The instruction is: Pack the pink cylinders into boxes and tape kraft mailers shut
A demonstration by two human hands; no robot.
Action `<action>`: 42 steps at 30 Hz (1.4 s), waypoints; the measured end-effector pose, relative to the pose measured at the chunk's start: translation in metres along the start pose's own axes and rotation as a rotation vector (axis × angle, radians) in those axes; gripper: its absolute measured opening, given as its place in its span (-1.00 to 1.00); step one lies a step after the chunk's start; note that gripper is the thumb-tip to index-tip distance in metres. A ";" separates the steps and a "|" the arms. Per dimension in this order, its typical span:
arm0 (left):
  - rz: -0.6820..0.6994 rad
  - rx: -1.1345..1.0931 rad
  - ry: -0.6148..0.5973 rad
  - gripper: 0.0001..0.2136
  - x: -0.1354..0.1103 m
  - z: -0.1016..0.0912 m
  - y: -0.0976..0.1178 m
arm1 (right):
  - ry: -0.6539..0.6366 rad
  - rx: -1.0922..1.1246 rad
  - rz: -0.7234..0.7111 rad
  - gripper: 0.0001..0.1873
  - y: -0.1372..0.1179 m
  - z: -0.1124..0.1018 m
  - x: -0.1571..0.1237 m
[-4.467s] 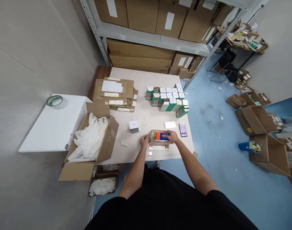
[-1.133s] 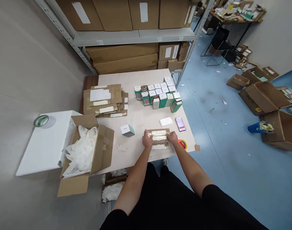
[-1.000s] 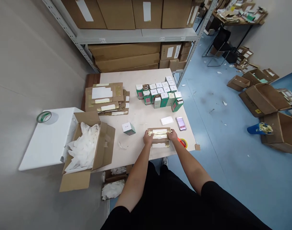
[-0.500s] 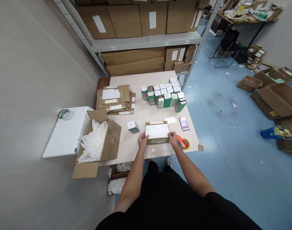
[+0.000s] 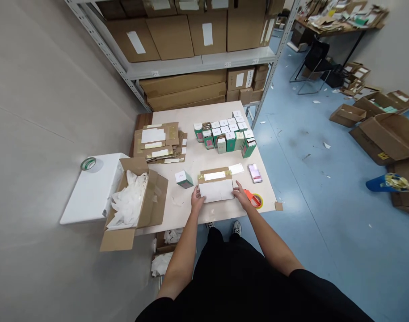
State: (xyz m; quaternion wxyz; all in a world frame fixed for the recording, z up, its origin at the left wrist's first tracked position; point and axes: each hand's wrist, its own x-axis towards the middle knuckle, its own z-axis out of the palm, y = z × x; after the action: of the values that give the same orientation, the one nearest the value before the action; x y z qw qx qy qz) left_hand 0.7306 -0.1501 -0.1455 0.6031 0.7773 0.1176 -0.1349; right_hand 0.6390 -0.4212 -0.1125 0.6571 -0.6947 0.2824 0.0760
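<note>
A small brown cardboard parcel [image 5: 215, 184] with a white label on its near face and yellow tape along its top stands near the front edge of the pale table [image 5: 204, 156]. My left hand [image 5: 196, 202] grips its left end and my right hand [image 5: 240, 195] grips its right end. An orange and yellow tape dispenser [image 5: 255, 199] lies just right of my right hand. A single green and white carton [image 5: 183, 179] sits left of the parcel.
Several green and white cartons [image 5: 225, 133] cluster at the back right. Taped parcels [image 5: 158, 142] are stacked at the back left. An open box of white padding [image 5: 133, 201] stands at the left beside a white board with a tape roll [image 5: 88, 163]. A card [image 5: 236, 168] and phone [image 5: 254, 172] lie nearby.
The tape dispenser has left my right hand and lies on the table. Both hands took the parcel by its ends and turned it over, so the white label now faces me.
</note>
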 end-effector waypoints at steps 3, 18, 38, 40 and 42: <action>0.043 -0.046 -0.079 -0.16 -0.008 -0.001 -0.008 | -0.107 0.066 0.005 -0.06 -0.004 -0.009 -0.009; 0.009 0.243 0.005 -0.44 -0.037 0.004 0.015 | -0.189 -0.312 -0.094 -0.06 -0.001 -0.022 -0.024; 0.413 1.026 -0.299 -0.42 -0.065 0.025 0.046 | -0.173 -1.136 -0.257 -0.28 0.024 0.008 -0.036; 0.401 1.107 -0.438 -0.50 -0.057 0.028 0.055 | -0.185 -1.165 -0.243 -0.33 0.029 0.006 -0.036; 0.371 1.162 -0.503 -0.58 -0.051 0.029 0.060 | -0.182 -1.177 -0.230 -0.36 0.032 0.004 -0.034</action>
State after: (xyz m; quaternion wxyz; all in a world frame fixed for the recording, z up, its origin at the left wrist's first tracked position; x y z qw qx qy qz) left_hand 0.7017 -0.1943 -0.0802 0.1078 0.9286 -0.2547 -0.2475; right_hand 0.5956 -0.4065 -0.1247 0.1878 -0.9583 0.0585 0.2070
